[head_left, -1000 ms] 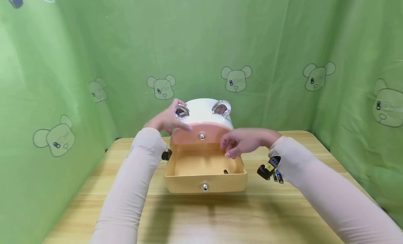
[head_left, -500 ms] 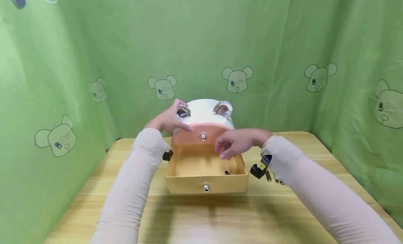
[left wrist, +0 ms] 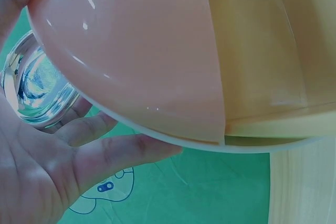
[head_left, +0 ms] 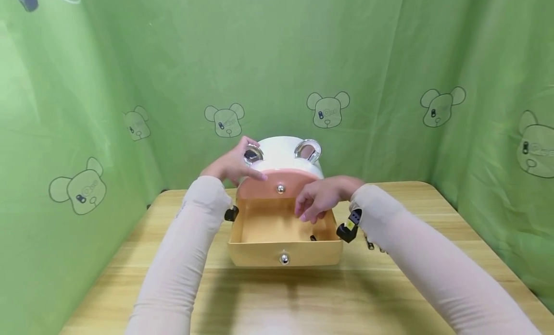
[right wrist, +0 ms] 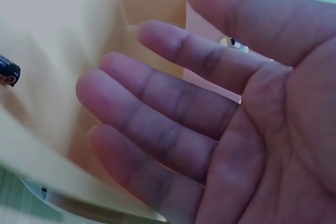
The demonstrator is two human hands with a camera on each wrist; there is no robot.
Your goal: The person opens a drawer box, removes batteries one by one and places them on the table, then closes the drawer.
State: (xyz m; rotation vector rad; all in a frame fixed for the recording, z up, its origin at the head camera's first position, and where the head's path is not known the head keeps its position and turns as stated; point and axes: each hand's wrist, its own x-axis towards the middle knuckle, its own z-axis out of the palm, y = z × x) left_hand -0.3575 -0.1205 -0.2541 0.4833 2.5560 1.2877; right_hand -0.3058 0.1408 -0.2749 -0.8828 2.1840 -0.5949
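Observation:
A white drawer box (head_left: 277, 150) with chrome-rimmed ears and a pink upper drawer front (head_left: 261, 187) stands on the table. Its yellow lower drawer (head_left: 259, 254) is pulled out. My left hand (head_left: 233, 163) holds the box at its upper left, thumb over the pink front and fingers behind the left ear (left wrist: 42, 80). Above the right part of the open drawer hovers my right hand (head_left: 322, 198), fingers loosely bent, with nothing in its palm in the right wrist view. A small black battery (right wrist: 9, 72) lies in the drawer, near its front right corner in the head view.
More small dark batteries (head_left: 369, 243) lie on the wooden table (head_left: 242, 306) right of the drawer, partly hidden by my right sleeve. A green curtain (head_left: 277, 61) surrounds the table at the back and sides.
My right hand and forearm have shifted left over the drawer, and the hand sits slightly lower. The forearm now covers more of the table batteries. My left hand keeps its hold on the box.

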